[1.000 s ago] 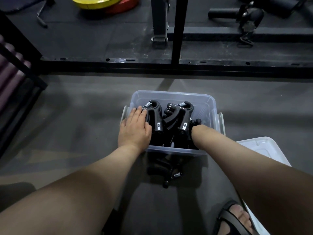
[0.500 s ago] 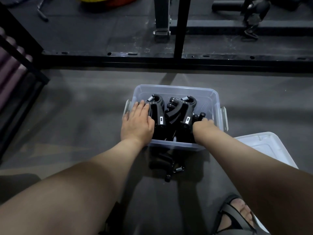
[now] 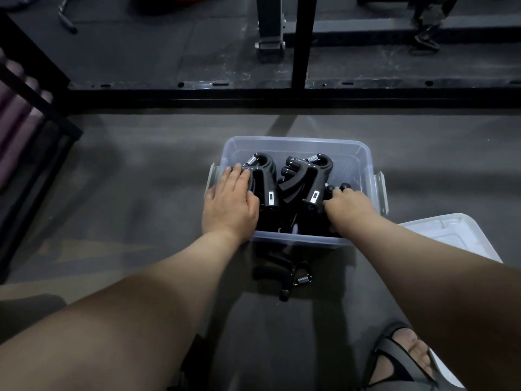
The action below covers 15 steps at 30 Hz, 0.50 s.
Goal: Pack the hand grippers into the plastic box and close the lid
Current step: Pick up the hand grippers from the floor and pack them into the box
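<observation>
Nearest, lower right: a sandalled foot (image 3: 406,359) planted on the floor.

Lid (image 3: 451,238) lies flat on the floor just right of the box. It is off, so closing has not begun.

One loose gripper (image 3: 284,273) lies on the floor just in front of the box's near wall. Judged to be the next one in.

Box (image 3: 296,142) sits open on the floor. Inside, two grippers stand handles down and springs up: left gripper (image 3: 265,176) and right gripper (image 3: 310,179), close together mid-box. More dark handles show beneath them; count unclear. Standing them upright and tight probably saves room for the rest and keeps the tops low enough for the lid to seat.

Left hand (image 3: 228,201): palm down, fingers nearly straight and together, laid flat on the left gripper's outer handle. The heel of the hand is over the box's left rim. It grips nothing. It looks to be pressing the gripper inward, to steady or pack it. Wrist straight, forearm (image 3: 169,283) in line behind it.

Right hand (image 3: 349,207): back of hand up, fingers curled down into the near right corner beside the right gripper. Only the knuckles show. Round handle ends poke up just past them. Whether the hand has hold of one, cannot tell.

Beyond: a black rack beam (image 3: 282,94) crosses the floor, with a post (image 3: 298,38) rising from it.
</observation>
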Each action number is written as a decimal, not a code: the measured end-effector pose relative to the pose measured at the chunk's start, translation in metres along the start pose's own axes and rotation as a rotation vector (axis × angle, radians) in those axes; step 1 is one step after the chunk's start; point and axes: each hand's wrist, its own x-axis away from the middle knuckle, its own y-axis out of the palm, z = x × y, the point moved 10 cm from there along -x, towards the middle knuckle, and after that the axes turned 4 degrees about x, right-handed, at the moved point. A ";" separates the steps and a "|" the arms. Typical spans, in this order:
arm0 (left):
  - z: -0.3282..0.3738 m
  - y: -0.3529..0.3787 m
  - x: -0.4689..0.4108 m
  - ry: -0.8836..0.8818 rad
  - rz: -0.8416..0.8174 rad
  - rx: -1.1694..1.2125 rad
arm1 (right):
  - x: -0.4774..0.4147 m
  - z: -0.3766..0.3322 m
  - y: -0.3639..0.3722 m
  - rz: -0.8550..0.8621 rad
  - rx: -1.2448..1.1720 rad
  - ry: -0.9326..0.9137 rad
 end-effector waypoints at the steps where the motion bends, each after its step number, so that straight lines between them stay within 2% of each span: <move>1: 0.000 0.000 0.000 -0.002 0.003 0.000 | 0.000 -0.001 0.000 0.007 -0.001 -0.005; 6: 0.000 0.000 0.000 -0.001 0.009 -0.002 | 0.003 0.001 0.002 -0.018 -0.105 0.007; 9: 0.000 0.001 0.000 0.001 -0.002 -0.006 | 0.003 0.007 0.000 -0.028 -0.259 0.070; 11: 0.000 0.001 0.000 -0.003 -0.002 -0.008 | 0.004 0.022 -0.005 0.008 -0.508 0.216; 14: 0.001 0.001 0.000 -0.003 0.002 -0.002 | 0.015 0.053 -0.011 0.166 -1.107 0.572; 15: 0.001 0.000 0.001 -0.002 -0.001 0.001 | 0.017 0.054 -0.012 0.190 -1.284 0.634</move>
